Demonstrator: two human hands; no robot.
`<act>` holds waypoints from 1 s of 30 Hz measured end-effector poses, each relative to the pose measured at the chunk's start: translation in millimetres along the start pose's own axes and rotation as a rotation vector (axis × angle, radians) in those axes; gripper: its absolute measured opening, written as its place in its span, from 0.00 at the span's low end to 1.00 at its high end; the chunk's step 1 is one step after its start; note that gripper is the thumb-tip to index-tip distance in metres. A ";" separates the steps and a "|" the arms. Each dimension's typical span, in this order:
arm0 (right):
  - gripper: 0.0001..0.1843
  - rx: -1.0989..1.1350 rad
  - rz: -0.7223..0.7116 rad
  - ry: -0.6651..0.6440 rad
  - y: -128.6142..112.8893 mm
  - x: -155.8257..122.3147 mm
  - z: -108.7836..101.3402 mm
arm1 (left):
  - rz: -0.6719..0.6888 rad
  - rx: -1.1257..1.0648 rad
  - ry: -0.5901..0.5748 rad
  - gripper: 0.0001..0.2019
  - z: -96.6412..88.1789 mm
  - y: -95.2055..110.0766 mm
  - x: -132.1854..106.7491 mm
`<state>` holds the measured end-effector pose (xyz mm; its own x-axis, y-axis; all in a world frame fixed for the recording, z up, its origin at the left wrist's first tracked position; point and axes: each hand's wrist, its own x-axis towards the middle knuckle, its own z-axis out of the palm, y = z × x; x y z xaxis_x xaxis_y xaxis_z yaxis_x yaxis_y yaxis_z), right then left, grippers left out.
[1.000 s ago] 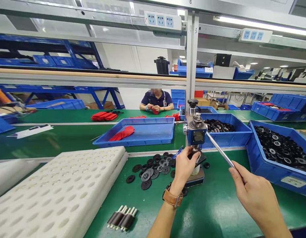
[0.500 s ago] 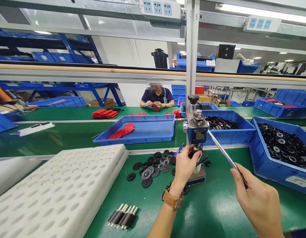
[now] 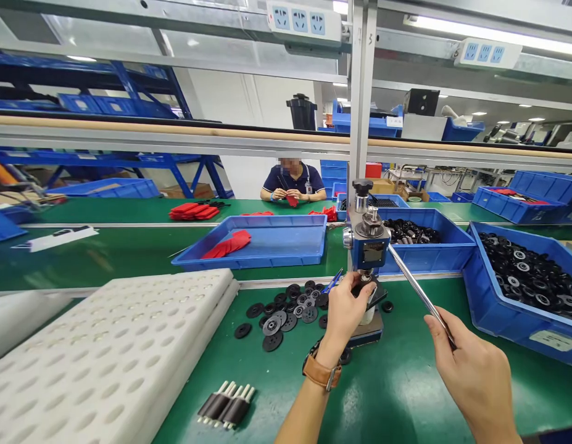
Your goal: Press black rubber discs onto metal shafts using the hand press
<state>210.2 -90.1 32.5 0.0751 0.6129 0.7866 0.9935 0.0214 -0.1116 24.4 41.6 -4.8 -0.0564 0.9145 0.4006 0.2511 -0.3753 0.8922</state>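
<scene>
In a strip-lit room (image 3: 248, 102), over green bench (image 3: 392, 394), right hand (image 3: 475, 367) clasps a lever (image 3: 415, 284), left hand (image 3: 345, 308) half-curled, hold unclear

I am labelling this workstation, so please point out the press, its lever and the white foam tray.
Press (image 3: 371, 250), head view: front of its head block.
Lever (image 3: 412, 277), head view: its bare metal shaft.
White foam tray (image 3: 195, 345), head view: its side wall.

Left hand (image 3: 345, 308) is just below bench press (image 3: 369, 246) head, contact partly hidden | Right hand (image 3: 474, 370) grips slanted lever (image 3: 413, 277) | Black discs (image 3: 288, 322) lie beside press | Dark rollers (image 3: 219, 406) sit near foam block (image 3: 186, 354) | Co-worker (image 3: 295, 180) opposite holds red item (image 3: 292, 201)
</scene>
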 end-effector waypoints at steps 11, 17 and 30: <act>0.19 0.140 0.009 0.192 -3.4 -14.5 23.0 | 0.014 0.028 0.010 0.07 0.2 -1.3 -0.3; 0.29 0.110 0.001 0.037 -1.0 -10.1 13.0 | 0.008 0.012 0.005 0.06 0.3 0.0 -0.1; 0.19 0.193 -0.027 0.240 0.3 -13.2 27.2 | 0.036 0.033 0.004 0.05 2.5 -0.7 3.8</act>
<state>207.2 -76.7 5.5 0.0899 0.4069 0.9090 0.9625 0.1990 -0.1843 26.5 45.7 -4.4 -0.0509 0.8996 0.4336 0.2850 -0.4031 0.8697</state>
